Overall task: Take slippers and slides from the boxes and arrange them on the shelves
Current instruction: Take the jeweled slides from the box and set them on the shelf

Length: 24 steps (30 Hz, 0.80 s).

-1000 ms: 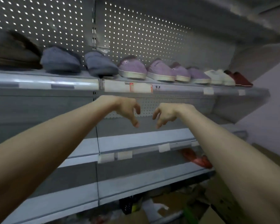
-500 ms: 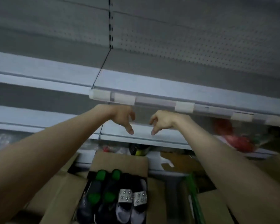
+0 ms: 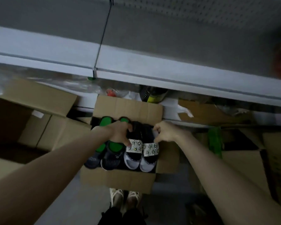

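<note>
An open cardboard box (image 3: 128, 108) stands on the floor below me. It holds a pair of black slides with green insoles (image 3: 111, 158) on the left. On the right lies a pair of black-and-white slides with jewelled straps (image 3: 150, 150). My left hand (image 3: 119, 133) grips the left jewelled slide, thumb on its strap and fingers curled over its black upper part. My right hand (image 3: 166, 132) pinches the outer edge of the right jewelled slide. The grey shelf (image 3: 169, 73) runs across above the box.
An open, empty-looking carton (image 3: 31, 101) sits at the left, and more cartons (image 3: 274, 159) stand at the right with a green object (image 3: 215, 140) among them. Plastic wrap and clutter lie under the lowest shelf. My feet (image 3: 125, 197) stand just behind the box.
My view has dropped from the shelves to the floor box. Both hands went down from mid-air, empty, onto the jewelled slides and closed on them.
</note>
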Each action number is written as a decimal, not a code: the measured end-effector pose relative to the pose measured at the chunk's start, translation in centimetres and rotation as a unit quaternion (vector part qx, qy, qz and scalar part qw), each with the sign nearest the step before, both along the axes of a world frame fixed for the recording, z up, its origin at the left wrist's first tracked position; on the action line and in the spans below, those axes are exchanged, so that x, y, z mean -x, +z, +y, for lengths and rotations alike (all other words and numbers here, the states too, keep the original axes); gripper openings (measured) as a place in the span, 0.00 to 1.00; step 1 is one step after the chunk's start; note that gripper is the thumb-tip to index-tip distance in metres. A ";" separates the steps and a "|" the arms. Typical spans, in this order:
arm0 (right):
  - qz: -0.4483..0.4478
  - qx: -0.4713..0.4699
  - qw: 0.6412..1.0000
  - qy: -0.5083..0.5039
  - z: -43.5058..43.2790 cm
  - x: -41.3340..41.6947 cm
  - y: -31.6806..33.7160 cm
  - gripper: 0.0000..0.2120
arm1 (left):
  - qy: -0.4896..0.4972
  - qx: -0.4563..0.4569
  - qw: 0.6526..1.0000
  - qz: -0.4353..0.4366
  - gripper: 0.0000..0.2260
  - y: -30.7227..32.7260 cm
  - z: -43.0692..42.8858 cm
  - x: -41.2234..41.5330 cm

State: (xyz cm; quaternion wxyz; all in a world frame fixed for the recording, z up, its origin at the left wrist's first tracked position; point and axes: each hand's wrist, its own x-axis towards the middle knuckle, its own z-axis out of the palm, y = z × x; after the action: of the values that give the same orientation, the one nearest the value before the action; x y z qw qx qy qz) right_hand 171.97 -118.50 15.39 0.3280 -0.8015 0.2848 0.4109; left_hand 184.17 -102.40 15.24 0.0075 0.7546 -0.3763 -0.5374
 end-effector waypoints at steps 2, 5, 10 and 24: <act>0.004 0.003 1.000 -0.009 0.4 1.2 -4.0 0.31 | 0.002 0.002 1.000 0.003 0.31 -4.2 0.5 1.2; 0.007 -0.002 0.999 -0.035 1.1 2.7 -9.1 0.33 | 0.003 0.023 1.000 -0.008 0.26 -9.7 0.9 2.6; 0.007 -0.021 0.998 -0.053 1.4 4.3 -16.6 0.37 | -0.010 0.043 0.999 -0.025 0.31 -17.2 0.7 4.0; -0.012 -0.042 0.998 -0.047 1.3 5.3 -23.7 0.22 | -0.057 0.026 0.993 -0.104 0.31 -24.1 -0.9 6.5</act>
State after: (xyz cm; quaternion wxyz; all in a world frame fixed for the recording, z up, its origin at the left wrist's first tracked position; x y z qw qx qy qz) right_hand 166.70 -117.20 -8.35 0.3834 -0.7778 0.3005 0.3971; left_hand 177.67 -103.25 -8.81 -0.0428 0.7835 -0.4307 -0.4458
